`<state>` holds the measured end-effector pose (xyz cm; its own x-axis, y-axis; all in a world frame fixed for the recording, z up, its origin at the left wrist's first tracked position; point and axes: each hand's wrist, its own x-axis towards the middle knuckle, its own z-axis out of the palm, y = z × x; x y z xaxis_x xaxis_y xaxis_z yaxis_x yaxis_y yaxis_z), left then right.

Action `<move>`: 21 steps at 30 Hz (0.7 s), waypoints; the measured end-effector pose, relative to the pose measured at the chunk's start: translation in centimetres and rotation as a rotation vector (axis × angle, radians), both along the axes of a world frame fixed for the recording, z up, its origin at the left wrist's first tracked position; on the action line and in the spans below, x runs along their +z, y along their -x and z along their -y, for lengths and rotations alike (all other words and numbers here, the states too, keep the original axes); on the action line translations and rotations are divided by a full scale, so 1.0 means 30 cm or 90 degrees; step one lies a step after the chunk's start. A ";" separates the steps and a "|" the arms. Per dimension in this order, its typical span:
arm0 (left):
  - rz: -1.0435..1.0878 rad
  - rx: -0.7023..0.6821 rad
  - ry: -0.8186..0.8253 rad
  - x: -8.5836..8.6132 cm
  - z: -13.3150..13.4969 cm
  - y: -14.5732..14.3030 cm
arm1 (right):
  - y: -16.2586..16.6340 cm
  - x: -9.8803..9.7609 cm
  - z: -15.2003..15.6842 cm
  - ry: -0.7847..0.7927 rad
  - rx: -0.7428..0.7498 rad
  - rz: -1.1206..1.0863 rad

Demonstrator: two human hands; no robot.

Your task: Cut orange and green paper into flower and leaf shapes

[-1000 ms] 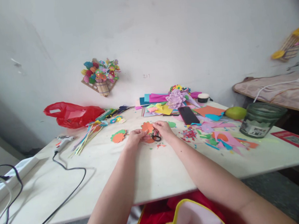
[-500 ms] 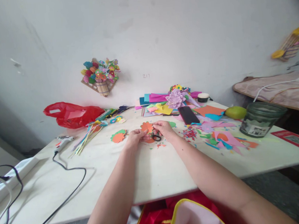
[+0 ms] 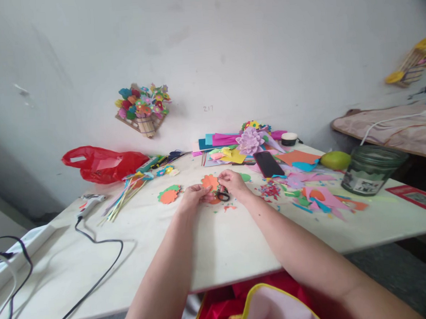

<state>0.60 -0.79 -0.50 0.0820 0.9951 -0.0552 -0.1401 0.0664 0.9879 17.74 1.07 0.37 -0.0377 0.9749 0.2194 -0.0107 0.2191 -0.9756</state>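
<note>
White wall and a pale worktop [image 3: 212, 247] frame a craft session seen from above the maker's forearms. At the centre, the right hand [image 3: 232, 183] is closed around small black-handled scissors [image 3: 222, 195], its fingers curled through the loops with the blades hidden behind an orange flower cutout [image 3: 209, 181]. The left hand [image 3: 193, 196] pinches the near edge of that cutout between thumb and fingertips, holding it just above the worktop between the two hands. Thin and sheet-like, the cutout looks light and bendable, likely to crease or tear at its scalloped petals, so a grip close to the cut line, on the body and not on a petal tip, would seem the safest hold. Just left of the hands lies an orange and green cutout [image 3: 169, 194]; farther left are a bundle of coloured sticks [image 3: 123, 197], a glue gun [image 3: 89, 203] with its black cord [image 3: 96, 265], and a red plastic bag [image 3: 104, 162]. To the right sit a dark phone [image 3: 268, 164], scattered paper scraps [image 3: 313, 191], a green fruit [image 3: 335, 160] and a glass jar [image 3: 370, 169]. Stacked coloured sheets [image 3: 222, 142] and a purple paper flower [image 3: 250, 140] line the back edge, and a flower bouquet decoration [image 3: 144, 108] hangs on the wall.
</note>
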 end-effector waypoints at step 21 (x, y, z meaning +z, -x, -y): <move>0.011 0.003 -0.011 -0.010 -0.008 0.007 | -0.009 0.011 0.009 0.015 0.016 -0.016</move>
<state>0.40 -0.53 -0.81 0.0784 0.9962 -0.0367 -0.1579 0.0488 0.9863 18.01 0.82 0.70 -0.0566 0.9786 0.1980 -0.0405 0.1959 -0.9798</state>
